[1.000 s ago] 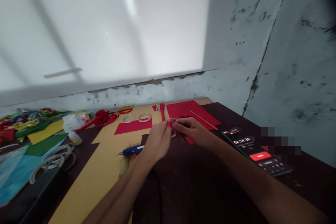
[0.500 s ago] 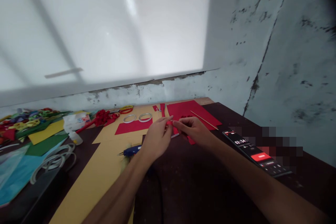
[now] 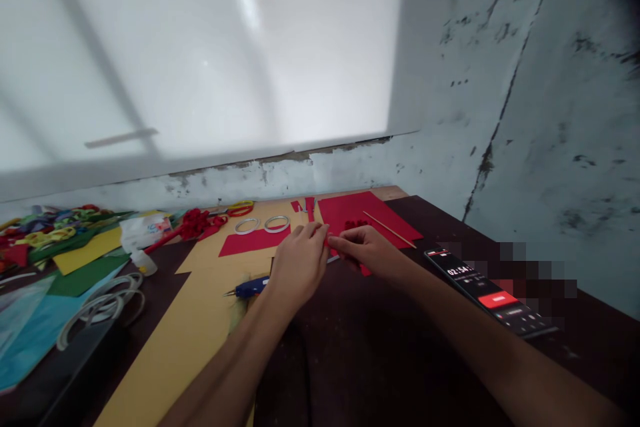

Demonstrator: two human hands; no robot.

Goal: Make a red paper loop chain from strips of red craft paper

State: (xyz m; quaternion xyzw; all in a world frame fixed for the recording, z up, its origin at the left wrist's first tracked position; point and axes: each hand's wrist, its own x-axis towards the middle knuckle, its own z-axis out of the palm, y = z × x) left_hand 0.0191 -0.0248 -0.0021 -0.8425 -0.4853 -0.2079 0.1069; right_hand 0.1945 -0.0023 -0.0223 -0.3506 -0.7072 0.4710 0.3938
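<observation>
At a dark tabletop (image 3: 370, 333) against a scuffed pale wall (image 3: 505, 93): pinching a small red craft piece (image 3: 327, 235) between nearly closed fingers of left hand (image 3: 301, 257) and right hand (image 3: 369, 250), near a red sheet (image 3: 360, 203). Apparently at a shaping step, seemingly calling next for a steady hold and slight finger adjustment. More covered by left-hand fingers than 0.5 seconds earlier.
</observation>
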